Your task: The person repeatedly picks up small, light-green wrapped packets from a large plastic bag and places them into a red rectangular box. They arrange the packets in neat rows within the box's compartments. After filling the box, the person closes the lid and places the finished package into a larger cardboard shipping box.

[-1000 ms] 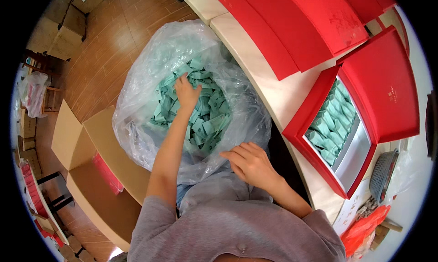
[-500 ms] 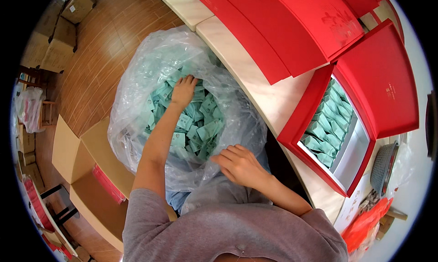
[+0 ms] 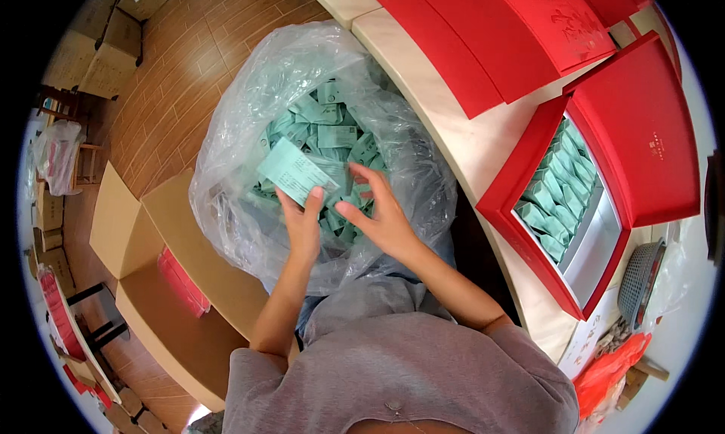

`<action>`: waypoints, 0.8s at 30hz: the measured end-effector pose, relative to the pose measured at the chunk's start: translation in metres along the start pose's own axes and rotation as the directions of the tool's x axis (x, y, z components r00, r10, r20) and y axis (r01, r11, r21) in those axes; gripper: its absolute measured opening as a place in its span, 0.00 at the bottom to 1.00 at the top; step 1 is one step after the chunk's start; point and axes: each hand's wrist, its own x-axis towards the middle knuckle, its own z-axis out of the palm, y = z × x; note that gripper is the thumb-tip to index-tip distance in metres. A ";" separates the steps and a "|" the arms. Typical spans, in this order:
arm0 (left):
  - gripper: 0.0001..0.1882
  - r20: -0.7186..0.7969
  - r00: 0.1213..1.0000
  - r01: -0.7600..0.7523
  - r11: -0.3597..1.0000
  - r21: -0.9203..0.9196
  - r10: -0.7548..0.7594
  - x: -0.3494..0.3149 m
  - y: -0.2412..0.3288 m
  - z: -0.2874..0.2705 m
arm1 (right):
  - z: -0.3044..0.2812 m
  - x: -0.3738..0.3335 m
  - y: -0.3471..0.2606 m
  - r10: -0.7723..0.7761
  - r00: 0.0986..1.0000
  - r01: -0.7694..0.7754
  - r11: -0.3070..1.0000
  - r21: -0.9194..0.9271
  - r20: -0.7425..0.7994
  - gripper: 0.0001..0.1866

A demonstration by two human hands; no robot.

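My left hand point(image 3: 303, 228) pinches a pale green sachet point(image 3: 293, 166) by its lower edge, thumb on its printed face. Just to the right, my right hand point(image 3: 385, 221) has its thumb and fingers spread apart, with nothing plainly in its grasp. Whether its fingertips brush another sachet is unclear. Both hands are over a large clear plastic bag point(image 3: 226, 173) whose mouth lies wide open, full of loose green sachets point(image 3: 337, 136). On the table at the right, an open red gift box point(image 3: 664, 147) holds rows of upright green sachets point(image 3: 555, 188) beside a white insert.
Red box sleeves or lids point(image 3: 491, 41) cover the far part of the pale tabletop point(image 3: 434, 105). An open cardboard carton point(image 3: 162, 305) stands on the floor at my left. A grey basket point(image 3: 638, 279) and a red plastic bag point(image 3: 610, 373) lie beyond the gift box.
My left hand has come out of the pile, back toward me, with a sachet. The right hand has moved up and forward beside it, its fingers spreading.
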 end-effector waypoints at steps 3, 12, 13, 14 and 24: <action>0.35 0.011 0.993 0.119 0.976 -0.180 -0.119 -0.022 0.003 0.006 | 0.001 0.002 -0.022 -0.137 0.990 0.131 0.980 -0.153 -0.032 0.36; 0.35 0.322 0.946 -0.082 0.992 0.091 0.048 -0.045 0.014 0.027 | -0.026 -0.039 -0.063 -0.020 0.990 -0.019 0.962 -0.272 -0.140 0.30; 0.34 0.367 0.928 -0.113 0.988 0.109 0.066 -0.046 0.015 0.030 | -0.029 -0.043 -0.064 -0.097 0.982 0.043 0.950 -0.309 -0.161 0.30; 0.34 0.397 0.916 -0.121 0.983 0.140 0.056 -0.048 0.015 0.031 | -0.031 -0.046 -0.065 -0.177 0.967 0.104 0.930 -0.351 -0.181 0.30; 0.36 0.281 0.950 0.207 0.950 -0.235 -0.138 -0.069 0.043 0.064 | -0.029 -0.074 -0.095 -0.281 0.942 0.215 0.924 -0.316 -0.182 0.31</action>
